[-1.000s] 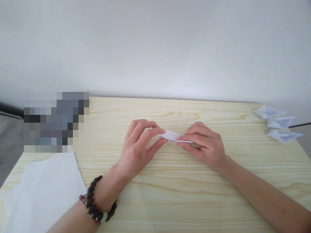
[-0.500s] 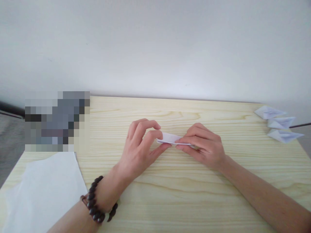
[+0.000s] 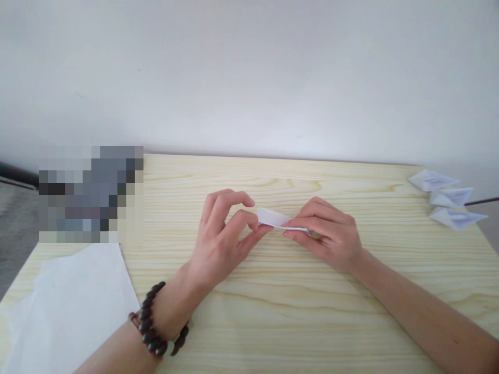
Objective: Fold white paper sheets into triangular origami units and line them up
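A narrow folded strip of white paper is held just above the middle of the table. My left hand pinches its left end between thumb and index finger, the other fingers curled and raised. At the opposite end my right hand grips the paper, thumb below and fingers on top, so that end is partly hidden. The strip bends slightly, its left part tilted up.
Three folded paper boats sit at the table's far right corner. Loose white sheets lie at the left under my forearm. Behind them is a pixelated dark object. A pale wall borders the wooden table.
The paper's left end has tilted up a little and shows more of its face. My left hand has shifted very slightly left; my right hand stays nearly in place.
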Available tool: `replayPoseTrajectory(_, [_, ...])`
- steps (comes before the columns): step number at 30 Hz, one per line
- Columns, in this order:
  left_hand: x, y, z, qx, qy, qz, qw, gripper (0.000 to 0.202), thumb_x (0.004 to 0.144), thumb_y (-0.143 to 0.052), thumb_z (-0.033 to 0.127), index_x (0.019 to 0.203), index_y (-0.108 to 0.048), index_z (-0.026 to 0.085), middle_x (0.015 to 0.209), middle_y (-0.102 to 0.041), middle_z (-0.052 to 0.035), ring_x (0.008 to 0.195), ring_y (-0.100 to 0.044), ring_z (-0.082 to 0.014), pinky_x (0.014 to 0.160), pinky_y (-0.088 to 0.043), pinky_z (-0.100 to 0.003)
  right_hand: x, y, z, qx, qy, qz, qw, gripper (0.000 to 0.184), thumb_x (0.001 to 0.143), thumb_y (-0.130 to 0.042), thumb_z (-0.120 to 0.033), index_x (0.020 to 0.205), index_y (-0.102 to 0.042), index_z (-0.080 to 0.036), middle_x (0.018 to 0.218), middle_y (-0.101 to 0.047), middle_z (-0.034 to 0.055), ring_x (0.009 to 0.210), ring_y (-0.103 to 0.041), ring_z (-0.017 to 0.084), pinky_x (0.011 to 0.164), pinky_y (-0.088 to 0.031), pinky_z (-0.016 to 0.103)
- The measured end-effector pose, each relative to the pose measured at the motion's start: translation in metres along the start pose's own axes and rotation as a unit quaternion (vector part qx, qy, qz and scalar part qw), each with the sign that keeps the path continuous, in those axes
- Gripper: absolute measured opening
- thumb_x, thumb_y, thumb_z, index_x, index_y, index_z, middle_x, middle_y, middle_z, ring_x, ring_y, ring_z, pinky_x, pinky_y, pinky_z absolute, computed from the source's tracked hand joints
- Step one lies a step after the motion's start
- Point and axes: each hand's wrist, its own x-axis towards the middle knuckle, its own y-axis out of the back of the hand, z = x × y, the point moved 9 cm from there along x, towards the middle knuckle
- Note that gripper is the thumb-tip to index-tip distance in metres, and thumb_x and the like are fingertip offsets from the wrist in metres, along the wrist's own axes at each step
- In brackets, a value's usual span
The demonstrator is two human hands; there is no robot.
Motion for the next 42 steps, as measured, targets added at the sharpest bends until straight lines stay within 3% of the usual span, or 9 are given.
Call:
replayPoseTrajectory(11, [0.001, -0.005, -0.001, -0.041, -0.011, -0.023, 0.999, 0.023, 0.076, -0.075, 0.019, 0.092, -0.058, 0.022, 0.096, -0.070, -0.0019, 0.100, -0.056, -0.0209, 0.086, -0.051, -0.038, -0.003, 0.001, 0.003, 0.003, -0.003, 0.004, 1.000, 0.011, 0.081, -0.069, -0.013, 0.091, -0.069, -0.017, 0.072, -0.065, 0.0031, 0.065, -0.055, 0.013, 0.058, -0.045, 0.028])
replayPoseTrajectory(17, [0.000, -0.006, -0.002, -0.030, 0.001, -0.025, 0.999, 0.019, 0.079, -0.072, 0.020, 0.094, -0.059, 0.020, 0.083, -0.071, -0.0013, 0.092, -0.058, -0.0203, 0.078, -0.052, -0.034, -0.004, -0.001, 0.002, -0.004, 0.004, 0.000, 1.000, 0.012, 0.081, -0.068, -0.013, 0.092, -0.069, -0.018, 0.074, -0.064, 0.0026, 0.066, -0.055, 0.013, 0.061, -0.046, 0.030])
replayPoseTrajectory(20, [0.001, -0.006, -0.003, -0.018, 0.003, -0.028, 0.999, 0.020, 0.081, -0.070, 0.017, 0.099, -0.061, 0.020, 0.082, -0.071, -0.0017, 0.088, -0.057, -0.0192, 0.076, -0.051, -0.033, -0.004, 0.002, 0.005, -0.049, -0.013, 0.018, 0.999, 0.017, 0.082, -0.068, -0.016, 0.098, -0.068, -0.021, 0.087, -0.063, 0.0048, 0.079, -0.058, 0.016, 0.069, -0.049, 0.033])
replayPoseTrajectory(23, [0.002, -0.007, -0.009, -0.021, 0.018, -0.034, 0.999, 0.011, 0.081, -0.069, 0.015, 0.090, -0.065, 0.021, 0.081, -0.070, -0.0019, 0.087, -0.056, -0.0194, 0.076, -0.050, -0.034, -0.005, 0.011, 0.018, -0.099, -0.077, 0.063, 0.990, 0.025, 0.080, -0.070, -0.021, 0.105, -0.067, -0.022, 0.107, -0.057, 0.0096, 0.095, -0.056, 0.021, 0.078, -0.050, 0.037])
replayPoseTrajectory(27, [0.003, -0.008, -0.016, -0.027, 0.035, -0.035, 0.998, 0.008, 0.081, -0.068, 0.013, 0.085, -0.066, 0.020, 0.080, -0.067, -0.0023, 0.087, -0.055, -0.0188, 0.078, -0.050, -0.034, -0.006, 0.012, 0.027, -0.099, -0.112, 0.071, 0.986, 0.018, 0.079, -0.069, -0.016, 0.097, -0.070, -0.021, 0.115, -0.052, 0.0109, 0.096, -0.054, 0.021, 0.081, -0.050, 0.039])
replayPoseTrajectory(29, [0.003, -0.007, -0.016, -0.029, 0.035, -0.031, 0.998, 0.009, 0.082, -0.067, 0.012, 0.085, -0.066, 0.020, 0.085, -0.066, -0.0028, 0.088, -0.055, -0.0182, 0.079, -0.050, -0.034, -0.006, 0.010, 0.027, -0.090, -0.108, 0.065, 0.988, 0.013, 0.080, -0.068, -0.012, 0.088, -0.070, -0.021, 0.115, -0.053, 0.0103, 0.097, -0.054, 0.021, 0.080, -0.050, 0.039])
replayPoseTrajectory(34, [-0.001, -0.012, -0.022, -0.071, 0.077, -0.045, 0.994, 0.012, 0.083, -0.062, 0.009, 0.088, -0.065, 0.019, 0.120, -0.056, -0.0087, 0.105, -0.058, -0.0187, 0.083, -0.052, -0.032, -0.004, 0.005, 0.023, -0.054, -0.086, 0.044, 0.994, 0.015, 0.083, -0.062, -0.009, 0.086, -0.070, -0.021, 0.118, -0.054, 0.0104, 0.099, -0.057, 0.021, 0.079, -0.052, 0.037])
replayPoseTrajectory(39, [-0.006, -0.022, -0.025, -0.142, 0.099, -0.092, 0.981, 0.020, 0.083, -0.056, 0.004, 0.093, -0.065, 0.019, 0.097, -0.068, -0.0042, 0.090, -0.066, -0.0139, 0.079, -0.054, -0.024, -0.003, 0.001, 0.018, -0.027, -0.064, 0.024, 0.997, 0.022, 0.086, -0.056, -0.004, 0.093, -0.070, -0.020, 0.121, -0.054, 0.0114, 0.098, -0.060, 0.017, 0.080, -0.055, 0.034])
replayPoseTrajectory(42, [-0.006, -0.022, -0.031, -0.164, 0.126, -0.091, 0.974, 0.015, 0.083, -0.060, 0.009, 0.091, -0.069, 0.018, 0.096, -0.071, -0.0040, 0.087, -0.068, -0.0139, 0.073, -0.054, -0.021, -0.004, 0.002, 0.019, -0.016, -0.068, 0.031, 0.997, 0.025, 0.087, -0.056, -0.004, 0.100, -0.069, -0.022, 0.120, -0.057, 0.0104, 0.094, -0.063, 0.015, 0.079, -0.056, 0.032])
